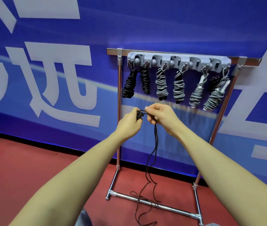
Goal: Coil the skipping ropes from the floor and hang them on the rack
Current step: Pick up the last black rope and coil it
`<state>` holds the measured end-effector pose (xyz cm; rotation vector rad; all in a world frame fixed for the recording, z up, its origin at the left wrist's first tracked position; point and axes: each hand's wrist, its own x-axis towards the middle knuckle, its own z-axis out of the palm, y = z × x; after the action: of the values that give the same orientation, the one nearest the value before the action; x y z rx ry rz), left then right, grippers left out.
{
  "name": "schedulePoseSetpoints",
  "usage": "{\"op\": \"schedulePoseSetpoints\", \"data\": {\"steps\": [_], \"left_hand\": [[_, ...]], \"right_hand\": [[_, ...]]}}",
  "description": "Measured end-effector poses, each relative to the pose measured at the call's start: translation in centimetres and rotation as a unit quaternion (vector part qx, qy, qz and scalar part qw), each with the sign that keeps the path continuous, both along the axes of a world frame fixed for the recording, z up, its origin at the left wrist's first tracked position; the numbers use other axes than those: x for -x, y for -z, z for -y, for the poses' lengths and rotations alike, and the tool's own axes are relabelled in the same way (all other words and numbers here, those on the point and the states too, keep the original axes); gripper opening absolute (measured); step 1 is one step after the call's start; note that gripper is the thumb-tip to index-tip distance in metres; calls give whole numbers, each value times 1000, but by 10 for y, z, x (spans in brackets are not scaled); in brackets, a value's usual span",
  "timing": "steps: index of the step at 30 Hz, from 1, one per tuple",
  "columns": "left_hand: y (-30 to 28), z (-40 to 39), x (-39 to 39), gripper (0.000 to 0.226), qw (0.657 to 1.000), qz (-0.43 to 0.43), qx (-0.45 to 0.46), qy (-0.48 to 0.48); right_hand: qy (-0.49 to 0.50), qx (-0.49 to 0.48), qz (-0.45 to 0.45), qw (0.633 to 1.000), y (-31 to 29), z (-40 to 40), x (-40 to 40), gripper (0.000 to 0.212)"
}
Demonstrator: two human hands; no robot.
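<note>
Loose black rope (pixel 152 154) trails to the floor (pixel 31 168) across the rack (pixel 152 203) base; left hand (pixel 129 123) grips its handles, right hand (pixel 160 115) pinches the strands. Risk: snagging the base bar.

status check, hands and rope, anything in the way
Left hand and right hand both grip black rope. Tail trails over rack base bar. Hooks look full.

I see a blue banner wall (pixel 162 30) across the back, printed with large pale grey characters (pixel 54 75) and a lighter blue band running through it. Below it lies a red floor (pixel 23 160), meeting the wall along a dark seam
</note>
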<state>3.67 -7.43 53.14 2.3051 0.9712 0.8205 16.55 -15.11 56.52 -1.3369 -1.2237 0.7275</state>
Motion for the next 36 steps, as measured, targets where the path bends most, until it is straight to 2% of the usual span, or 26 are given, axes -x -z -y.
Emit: {"op": "schedulePoseSetpoints", "data": {"steps": [2,5,10,14,16,19,23,26,29,33,36], "left_hand": [[1,0,0,15,1000,21,11,6],[2,0,0,24,997,55,47,25],[4,1,-1,14,995,86,44,16],[-3,4,-5,14,984,156,87,-11],[-7,5,-7,19,969,203,139,-24],[-9,6,-10,25,923,306,234,-6],[-13,14,-16,32,842,428,328,3],[-13,17,-21,28,798,488,354,11],[-9,21,-24,25,786,505,356,19],[-4,24,-29,29,812,473,335,-67],[-4,28,-33,25,798,482,347,-101]], "right_hand": [[13,-1,7,1000,1,-3,0,14],[8,-2,-32,999,4,-6,2,19],[-7,-5,-63,998,5,-4,2,19],[7,19,13,1000,8,-3,-2,26],[5,32,54,998,15,-2,-3,36],[18,64,96,993,22,2,-3,45],[21,123,54,991,26,4,6,59],[82,142,35,986,34,1,12,60],[133,163,37,977,39,0,16,57],[157,174,57,970,50,2,22,53],[190,164,112,962,59,3,28,46]]}}
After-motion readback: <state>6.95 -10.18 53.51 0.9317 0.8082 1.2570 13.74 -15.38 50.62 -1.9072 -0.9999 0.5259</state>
